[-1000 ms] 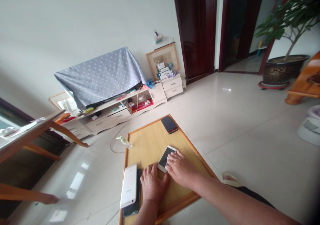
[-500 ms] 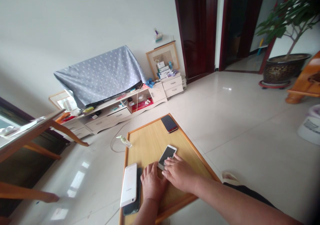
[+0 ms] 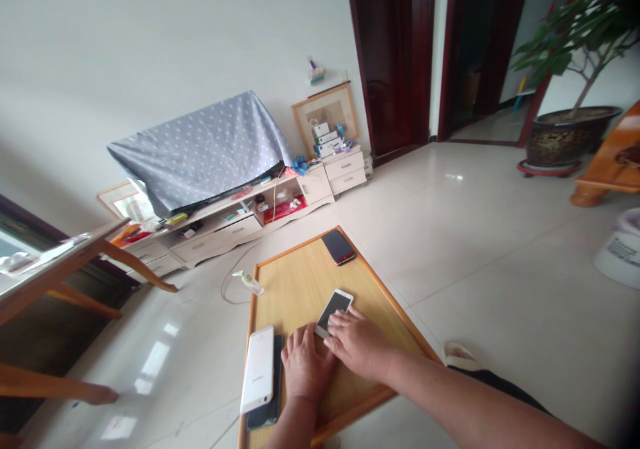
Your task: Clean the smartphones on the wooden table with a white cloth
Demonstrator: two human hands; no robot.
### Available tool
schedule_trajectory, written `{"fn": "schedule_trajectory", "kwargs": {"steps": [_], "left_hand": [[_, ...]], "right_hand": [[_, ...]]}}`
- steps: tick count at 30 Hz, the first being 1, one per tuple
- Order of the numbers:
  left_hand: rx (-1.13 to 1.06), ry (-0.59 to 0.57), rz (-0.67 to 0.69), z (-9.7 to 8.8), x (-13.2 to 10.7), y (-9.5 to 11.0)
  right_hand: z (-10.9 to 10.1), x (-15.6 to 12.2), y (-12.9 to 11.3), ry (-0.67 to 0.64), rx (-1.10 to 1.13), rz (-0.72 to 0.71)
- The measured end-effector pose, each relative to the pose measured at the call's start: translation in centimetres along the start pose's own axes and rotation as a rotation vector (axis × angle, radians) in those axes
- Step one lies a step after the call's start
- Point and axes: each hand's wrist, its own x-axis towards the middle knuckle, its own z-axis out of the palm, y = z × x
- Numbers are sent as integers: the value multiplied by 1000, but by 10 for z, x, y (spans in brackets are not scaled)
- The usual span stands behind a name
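A white phone [image 3: 333, 306] lies face up and aslant on a small wooden table [image 3: 295, 269], its dark screen showing at the far end. My right hand [image 3: 363, 346] rests over the near part of the screen with its fingers spread; one finger reaches to the right edge. Beside the phone's near left corner, my left hand [image 3: 305, 366] lies palm down on the table, fingers slightly bent and close to or touching the phone. Left of it, another white phone [image 3: 259, 372], back side up, sits partly on a dark phone [image 3: 275, 406].
Dark stacked phones [image 3: 339, 247] lie at the table's far corner. A clear pump bottle [image 3: 250, 282] stands at its left edge. Behind is a low white cabinet [image 3: 240, 232] with a cloth-covered object [image 3: 205, 149]. A wooden table leg [image 3: 140, 266] is at left, a bucket [image 3: 623, 249] at right.
My right hand's fingers have shifted very slightly over the screen. The left hand, the phones and the bottle look the same.
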Motion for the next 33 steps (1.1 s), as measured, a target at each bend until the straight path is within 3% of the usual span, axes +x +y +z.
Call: {"fn": "schedule_trajectory", "kwargs": {"steps": [5, 10, 13, 17, 20, 24, 27, 33], "left_hand": [[7, 20, -4, -3, -1, 5], [5, -30, -15, -4, 0, 2], [9, -40, -16, -5, 0, 3], [19, -5, -15, -8, -1, 8], [20, 5, -15, -7, -2, 8], [9, -26, -16, -3, 1, 1], [4, -42, -12, -2, 1, 0], [15, 20, 1, -6, -2, 6]], "right_hand": [[-11, 13, 19, 98, -71, 152], [10, -1, -5, 11, -17, 11], [9, -1, -7, -24, 0, -37], [-5, 12, 10, 51, -46, 95], [-3, 14, 12, 54, -62, 130], [14, 4, -4, -18, -9, 9], [14, 5, -6, -48, 9, -51], [-2, 20, 14, 45, -74, 148]]}}
